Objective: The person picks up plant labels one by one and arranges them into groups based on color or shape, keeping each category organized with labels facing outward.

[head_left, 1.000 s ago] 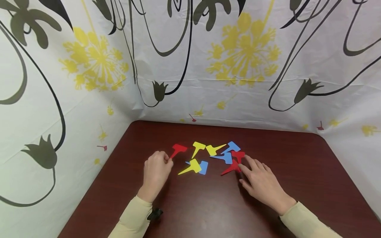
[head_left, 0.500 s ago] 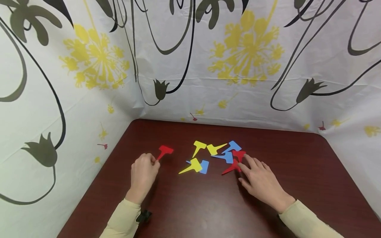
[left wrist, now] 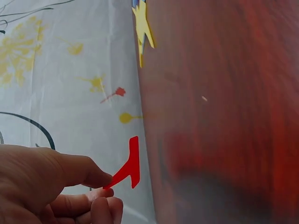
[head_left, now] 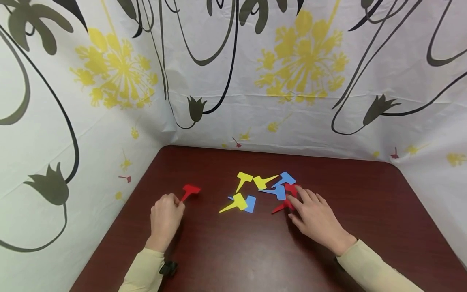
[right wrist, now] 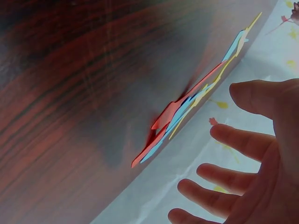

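Note:
Thumb and fingers of my left hand (head_left: 166, 221) pinch the thin stem of a red T-shaped plant label (head_left: 191, 190) at the left side of the table. In the left wrist view that red label (left wrist: 134, 163) is held up off the surface by its tip. My right hand (head_left: 316, 219) hovers with loosely spread fingers over two more red labels, one nearer me (head_left: 280, 207) and one behind it (head_left: 290, 189), both partly covered by the fingertips. The right wrist view has the right hand (right wrist: 261, 158) apart from the labels, holding nothing.
Mid-table lie blue labels, one of them (head_left: 280, 192) touching the red ones, and another blue label (head_left: 250, 204) partly under a yellow label (head_left: 238, 202). Two other yellow labels, left (head_left: 244, 178) and right (head_left: 262, 183), lie farther back. A patterned cloth (head_left: 226, 134) borders the brown table (head_left: 240, 251).
My left hand has carried the red plant label leftward and a little toward me, away from the pile. The right hand has shifted slightly left over the red labels.

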The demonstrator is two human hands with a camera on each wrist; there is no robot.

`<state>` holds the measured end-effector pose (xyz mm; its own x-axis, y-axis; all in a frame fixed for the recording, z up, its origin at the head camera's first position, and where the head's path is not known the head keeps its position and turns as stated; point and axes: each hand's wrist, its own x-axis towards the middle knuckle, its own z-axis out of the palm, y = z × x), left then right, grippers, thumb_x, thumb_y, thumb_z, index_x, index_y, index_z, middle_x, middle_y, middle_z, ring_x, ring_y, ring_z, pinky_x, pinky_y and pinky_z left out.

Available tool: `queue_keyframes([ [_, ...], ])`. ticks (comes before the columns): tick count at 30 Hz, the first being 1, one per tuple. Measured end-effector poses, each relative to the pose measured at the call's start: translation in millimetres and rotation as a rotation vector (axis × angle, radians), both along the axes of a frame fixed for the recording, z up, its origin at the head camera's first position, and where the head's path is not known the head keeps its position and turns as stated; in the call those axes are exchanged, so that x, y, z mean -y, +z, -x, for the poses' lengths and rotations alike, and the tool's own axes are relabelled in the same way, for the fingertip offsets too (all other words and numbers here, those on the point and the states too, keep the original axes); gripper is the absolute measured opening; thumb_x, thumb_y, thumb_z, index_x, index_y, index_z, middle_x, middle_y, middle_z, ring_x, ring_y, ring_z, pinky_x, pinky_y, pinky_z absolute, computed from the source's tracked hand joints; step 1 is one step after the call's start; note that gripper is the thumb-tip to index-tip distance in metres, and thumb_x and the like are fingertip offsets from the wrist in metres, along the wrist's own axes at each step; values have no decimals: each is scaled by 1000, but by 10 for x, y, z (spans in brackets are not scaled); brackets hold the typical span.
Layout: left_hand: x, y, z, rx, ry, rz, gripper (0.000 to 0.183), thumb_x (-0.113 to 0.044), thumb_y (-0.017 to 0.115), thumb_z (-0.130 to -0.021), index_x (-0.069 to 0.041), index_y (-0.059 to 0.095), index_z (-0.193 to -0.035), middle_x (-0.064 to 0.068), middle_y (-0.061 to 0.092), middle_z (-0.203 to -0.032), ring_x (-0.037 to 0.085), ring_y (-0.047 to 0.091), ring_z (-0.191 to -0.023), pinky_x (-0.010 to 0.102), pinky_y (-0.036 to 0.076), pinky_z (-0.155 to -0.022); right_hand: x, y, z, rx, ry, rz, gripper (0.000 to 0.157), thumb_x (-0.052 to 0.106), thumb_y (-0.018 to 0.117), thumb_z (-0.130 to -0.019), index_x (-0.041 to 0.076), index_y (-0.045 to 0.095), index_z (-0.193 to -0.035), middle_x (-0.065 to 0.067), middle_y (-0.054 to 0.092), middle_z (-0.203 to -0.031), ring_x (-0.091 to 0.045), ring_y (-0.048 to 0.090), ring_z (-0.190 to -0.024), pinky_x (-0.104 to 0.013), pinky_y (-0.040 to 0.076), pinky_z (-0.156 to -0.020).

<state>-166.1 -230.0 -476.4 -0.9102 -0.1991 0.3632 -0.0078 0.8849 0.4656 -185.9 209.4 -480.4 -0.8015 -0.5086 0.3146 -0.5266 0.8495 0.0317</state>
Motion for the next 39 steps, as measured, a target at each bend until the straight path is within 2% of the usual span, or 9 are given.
queue_keyframes([
  [8,131,-104,-35,26,31,14,17,-5,70,-85,-6,61,-71,6,53,-65,21,48,-52,36,42,-46,-1,-21,12,-12,11,3,60,39,80,-82,10,66,-133,-23,51,-139,-41,51,-120,-65,45,-96],
  [15,183,-169,-67,117,43,10,23,-4,67,-86,-8,57,-65,4,50,-62,21,47,-51,34,40,-46,3,-35,-1,2,15,1,58,39,79,-84,9,66,-132,-23,52,-138,-42,51,-120,-66,44,-96],
  [21,194,-186,-75,176,45,-5,30,-5,67,-87,-10,54,-60,3,48,-57,20,45,-48,32,37,-43,6,-47,-6,6,14,-3,55,38,78,-84,9,67,-130,-23,53,-138,-43,52,-120,-66,44,-96],
  [31,209,-179,-64,264,35,3,29,-7,70,-86,-10,57,-60,3,49,-54,20,46,-47,31,38,-42,1,-36,5,0,20,-3,55,37,79,-83,9,67,-129,-22,54,-136,-42,52,-118,-66,45,-94],
  [35,189,-143,-52,247,24,32,27,-9,69,-86,-8,57,-62,5,48,-56,21,44,-47,32,35,-42,1,-19,12,-6,27,1,55,37,79,-83,9,67,-129,-23,53,-136,-42,52,-118,-65,45,-95],
  [39,109,-61,-39,167,9,66,14,-13,74,-84,0,68,-83,9,53,-68,24,49,-53,39,43,-44,-1,6,29,-10,22,8,59,37,80,-82,9,66,-132,-23,52,-138,-42,52,-118,-65,45,-95],
])
